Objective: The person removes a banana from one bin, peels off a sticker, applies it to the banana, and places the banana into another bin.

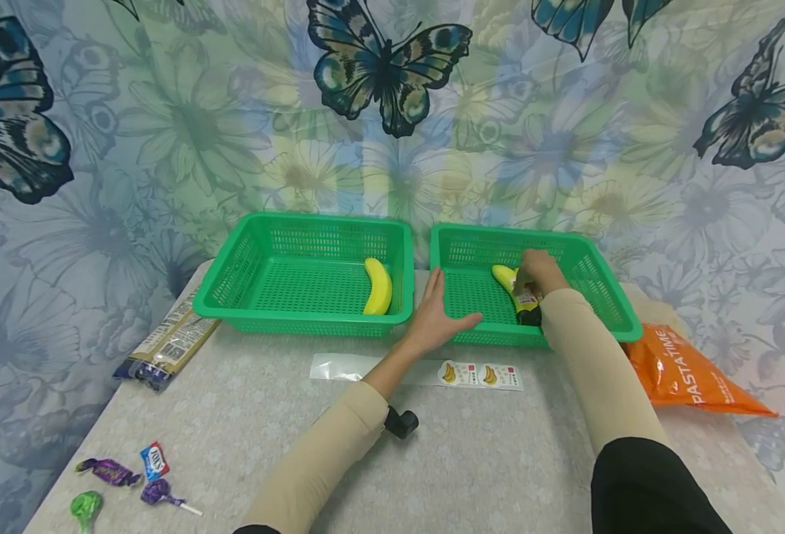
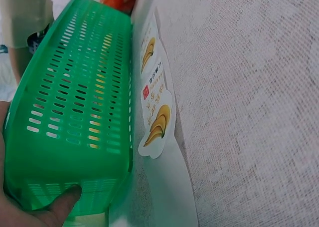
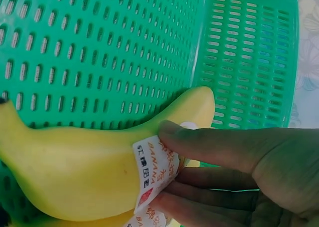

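My right hand [image 1: 542,271] is inside the right green basket [image 1: 499,232], over a yellow banana [image 1: 504,277]. In the right wrist view, thumb and fingers pinch a white banana-print sticker [image 3: 154,169] at the end of the banana [image 3: 75,172]. The sticker's left part lies against the peel, and its right part curves into the fingers. Part of a second such sticker [image 3: 147,219] shows below on yellow peel. Fingers straight and thumb spread, my left hand [image 1: 435,319] touches that basket's near left corner. Its thumb presses the basket wall [image 2: 75,162] in the left wrist view.
A left green basket [image 1: 326,222] contains one banana [image 1: 378,288]. A backing strip [image 1: 366,366] with two banana stickers [image 1: 479,374] lies in front. An orange bag [image 1: 693,371] is at right, a gold-and-blue packet [image 1: 172,337] at left, and several candies [image 1: 155,461] at front left.
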`<move>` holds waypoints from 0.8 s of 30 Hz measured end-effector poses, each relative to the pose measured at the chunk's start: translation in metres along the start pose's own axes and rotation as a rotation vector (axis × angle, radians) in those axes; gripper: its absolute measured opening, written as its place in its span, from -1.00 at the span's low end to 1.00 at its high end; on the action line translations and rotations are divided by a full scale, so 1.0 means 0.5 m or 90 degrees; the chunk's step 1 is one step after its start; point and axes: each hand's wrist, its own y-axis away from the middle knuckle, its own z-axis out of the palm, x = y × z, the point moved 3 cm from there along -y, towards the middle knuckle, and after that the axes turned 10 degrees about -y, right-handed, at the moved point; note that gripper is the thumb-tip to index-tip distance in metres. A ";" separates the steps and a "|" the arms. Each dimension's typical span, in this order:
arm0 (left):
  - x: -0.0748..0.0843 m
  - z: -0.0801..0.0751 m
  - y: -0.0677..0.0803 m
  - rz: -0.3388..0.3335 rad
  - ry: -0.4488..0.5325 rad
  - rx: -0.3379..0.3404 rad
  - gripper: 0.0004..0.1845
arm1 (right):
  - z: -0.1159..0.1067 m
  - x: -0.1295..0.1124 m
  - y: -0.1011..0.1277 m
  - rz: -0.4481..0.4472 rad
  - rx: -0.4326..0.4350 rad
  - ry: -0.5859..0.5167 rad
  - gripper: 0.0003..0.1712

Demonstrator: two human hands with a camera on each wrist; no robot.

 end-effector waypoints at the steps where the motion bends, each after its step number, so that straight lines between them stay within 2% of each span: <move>1: 0.000 0.001 0.000 0.000 0.001 -0.001 0.19 | -0.001 0.002 0.001 0.002 -0.003 -0.004 -0.63; 3: 0.001 0.003 0.000 -0.001 0.003 -0.004 0.19 | -0.008 0.005 0.004 0.003 -0.013 -0.010 -0.56; 8: 0.001 0.004 -0.002 -0.002 0.005 -0.001 0.19 | -0.044 0.007 0.011 -0.013 -0.025 -0.037 -0.25; 10: 0.001 0.004 -0.004 0.001 0.008 0.007 0.18 | -0.058 0.006 0.016 -0.023 -0.025 -0.033 -0.22; 17: 0.002 0.010 -0.007 0.005 0.011 0.011 0.19 | -0.081 0.009 0.036 -0.028 -0.029 -0.010 -0.49; 24: 0.002 0.012 -0.006 0.000 -0.008 0.041 0.18 | -0.086 0.002 0.071 -0.086 -0.011 -0.025 -0.42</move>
